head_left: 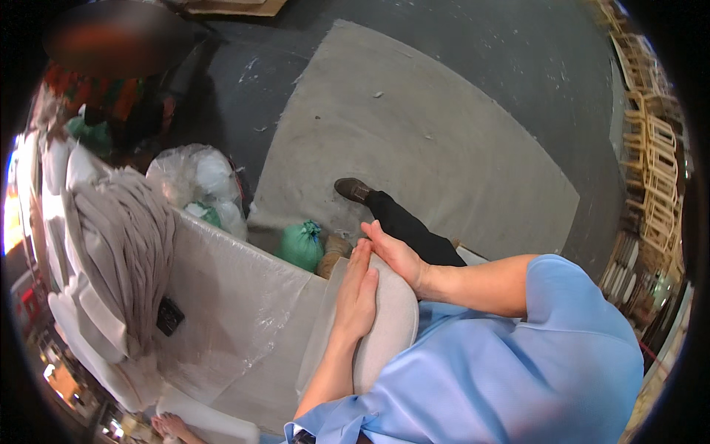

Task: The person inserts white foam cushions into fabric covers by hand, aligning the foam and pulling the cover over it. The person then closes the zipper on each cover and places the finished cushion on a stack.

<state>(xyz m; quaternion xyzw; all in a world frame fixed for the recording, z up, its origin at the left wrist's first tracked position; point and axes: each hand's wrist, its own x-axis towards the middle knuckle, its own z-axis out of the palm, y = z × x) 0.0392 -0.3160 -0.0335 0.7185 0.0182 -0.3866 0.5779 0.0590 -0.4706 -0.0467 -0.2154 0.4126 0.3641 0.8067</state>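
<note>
A light grey fabric-covered cushion [388,325] with a rounded edge rests at the right end of the table, close against my blue shirt. Flat along its left side lies my left hand [356,300], fingers stretched out and pointing away from me. My right hand [397,257] touches the cushion's far rounded edge, its fingers straight and near the left fingertips. Neither hand is curled round anything. Another layer of grey fabric [323,337] shows under my left forearm.
The plastic-covered table [229,288] carries a pile of folded grey fabric [122,244] and a small black object [169,317]. Beyond it sit a green bag [301,246] and clear plastic bags [200,177]. A co-worker's hand [175,428] shows lower left. Wooden frames [658,170] are stacked right.
</note>
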